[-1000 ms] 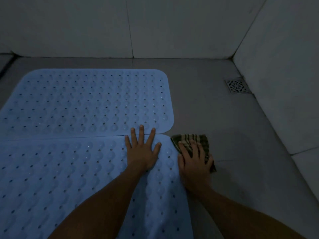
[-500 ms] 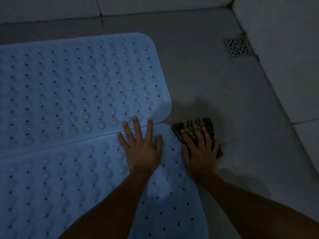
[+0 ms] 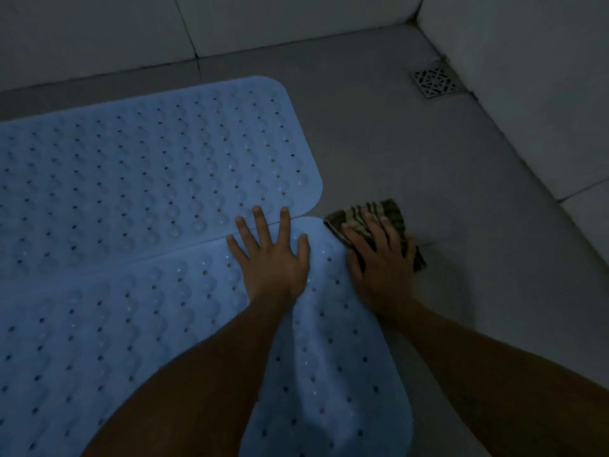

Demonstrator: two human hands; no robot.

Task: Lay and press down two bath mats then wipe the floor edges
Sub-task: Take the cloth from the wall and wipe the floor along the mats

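While both hands press flat, the grey floor [image 3: 412, 166] spreads ahead of them and to the right of the right hand, up to pale walls [image 3: 527, 77] that meet in a corner beyond the fingertips. Two blue mats cover most of the floor left of the hands. The far mat [image 3: 148, 169] lies ahead of the left hand, its rounded corner just past that hand's fingertips. The near mat [image 3: 99, 341] runs under the left forearm and back toward the person; its right part looks rippled rather than flat, and its right edge passes just left of the right hand. The mats meet along a seam right under the left fingertips.

The left hand [image 3: 273, 255] lies spread, palm down, on the near mat's far corner, the longer fingers reaching onto the far mat. The right hand [image 3: 382, 258] rests with straight fingers on a folded striped cloth [image 3: 372, 212], which sits on bare floor touching the near mat's corner. The hands are close together but apart. A small metal drain [image 3: 435, 83] is set in the floor well ahead of the right hand, by the wall.

Against half a second ago, hands, cloth and mats keep the same places; only the view has tilted up, showing more wall and the corner.
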